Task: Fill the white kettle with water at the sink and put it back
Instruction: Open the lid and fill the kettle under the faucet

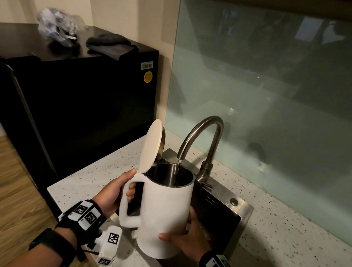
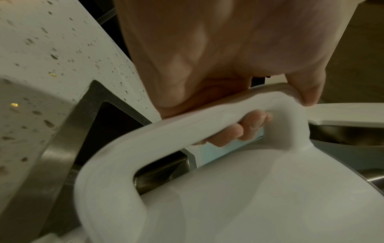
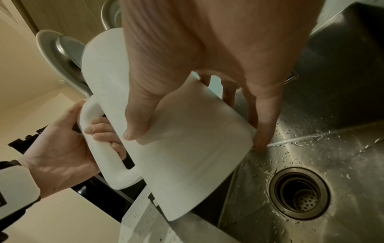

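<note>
The white kettle [image 1: 164,211] [image 2: 249,197] [image 3: 187,148] hangs over the steel sink [image 1: 223,210] [image 3: 311,164] with its lid [image 1: 151,147] swung up. A thin stream of water runs from the curved faucet [image 1: 201,141] into its steel inside. My left hand [image 1: 114,192] [image 2: 207,65] [image 3: 62,148] grips the kettle's handle [image 2: 145,139], fingers curled through the loop and thumb on top. My right hand [image 1: 187,237] [image 3: 207,74] cups the lower body of the kettle, thumb on the near side, fingers round the far side.
A speckled white counter [image 1: 289,251] surrounds the sink. A black fridge [image 1: 73,100] stands left of it, with a plastic bag [image 1: 56,26] and a dark cloth [image 1: 110,45] on top. A glass backsplash [image 1: 289,92] rises behind. The sink drain [image 3: 299,192] is wet.
</note>
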The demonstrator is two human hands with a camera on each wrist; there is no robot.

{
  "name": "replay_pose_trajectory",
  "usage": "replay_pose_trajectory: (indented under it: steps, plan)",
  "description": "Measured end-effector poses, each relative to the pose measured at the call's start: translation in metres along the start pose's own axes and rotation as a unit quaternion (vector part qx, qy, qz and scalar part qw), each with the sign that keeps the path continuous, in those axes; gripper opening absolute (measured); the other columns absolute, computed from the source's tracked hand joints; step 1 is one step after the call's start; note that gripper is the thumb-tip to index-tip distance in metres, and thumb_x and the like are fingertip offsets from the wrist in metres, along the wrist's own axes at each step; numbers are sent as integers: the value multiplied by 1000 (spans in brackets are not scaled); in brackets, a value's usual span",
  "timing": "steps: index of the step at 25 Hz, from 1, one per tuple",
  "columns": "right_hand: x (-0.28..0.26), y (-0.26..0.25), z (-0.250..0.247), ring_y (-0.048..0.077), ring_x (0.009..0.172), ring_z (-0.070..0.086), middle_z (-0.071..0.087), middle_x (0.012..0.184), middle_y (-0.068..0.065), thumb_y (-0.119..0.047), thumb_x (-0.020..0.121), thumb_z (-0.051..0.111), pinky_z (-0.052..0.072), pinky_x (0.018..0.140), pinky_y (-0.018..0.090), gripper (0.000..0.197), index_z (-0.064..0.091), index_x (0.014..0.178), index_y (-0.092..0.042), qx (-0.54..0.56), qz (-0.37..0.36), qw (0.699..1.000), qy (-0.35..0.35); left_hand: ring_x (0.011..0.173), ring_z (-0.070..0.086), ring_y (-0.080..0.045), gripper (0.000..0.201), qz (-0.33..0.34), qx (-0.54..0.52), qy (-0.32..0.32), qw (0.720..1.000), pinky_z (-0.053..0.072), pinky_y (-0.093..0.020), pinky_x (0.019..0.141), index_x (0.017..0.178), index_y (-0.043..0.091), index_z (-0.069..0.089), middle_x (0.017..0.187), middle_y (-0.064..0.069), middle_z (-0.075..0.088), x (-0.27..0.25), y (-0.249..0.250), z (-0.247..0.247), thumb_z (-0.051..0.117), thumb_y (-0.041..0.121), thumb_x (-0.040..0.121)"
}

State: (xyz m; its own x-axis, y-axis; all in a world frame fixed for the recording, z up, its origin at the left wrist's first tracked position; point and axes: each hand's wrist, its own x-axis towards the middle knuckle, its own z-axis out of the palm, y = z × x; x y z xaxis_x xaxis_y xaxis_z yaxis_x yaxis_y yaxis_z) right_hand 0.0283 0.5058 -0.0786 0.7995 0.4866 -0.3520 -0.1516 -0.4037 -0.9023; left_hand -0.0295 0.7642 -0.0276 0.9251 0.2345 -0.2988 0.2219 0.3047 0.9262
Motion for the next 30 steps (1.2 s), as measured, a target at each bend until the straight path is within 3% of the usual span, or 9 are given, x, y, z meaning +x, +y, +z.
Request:
replay_pose_trajectory:
  steps: [7,12,17,25,30]
  plan:
    - [2,1,1,11,122,46,42,140,-14,-42,47,98,45,106,38,134,16,153,-36,-1,-1,1000,3,56,43,-20,51,1,0,4,1000,41,-36,70,63,16,50,62,-8,42,0,0,1,63,62,82]
    - [1,2,1,10,119,46,43,133,-18,-41,47,98,45,103,34,133,17,152,-38,3,-6,1000,4,56,42,-20,54,1,-1,-1,1000,40,-37,71,64,15,49,61,-7,42,-1,1,2,66,65,72]
    - [0,0,0,9,115,47,45,129,-17,-33,54,98,42,95,27,125,20,151,-35,-1,-10,1000,8,56,42,-21,51,4,1,-3,1000,41,-38,73,65,15,49,62,-9,41,0,0,1,62,62,79]
    - [3,3,1,9,121,46,44,145,-13,-46,43,98,43,103,31,138,17,155,-35,-10,-2,1000,15,57,42,-21,53,2,-1,-4,1000,40,-39,73,64,15,50,62,-8,41,2,-1,-2,64,64,78]
    - [3,3,0,10,120,47,45,139,-14,-41,46,98,44,100,31,133,20,153,-36,-6,-4,1000,11,57,43,-21,55,4,0,-4,1000,41,-38,72,65,15,50,61,-7,43,2,-2,-2,68,67,72]
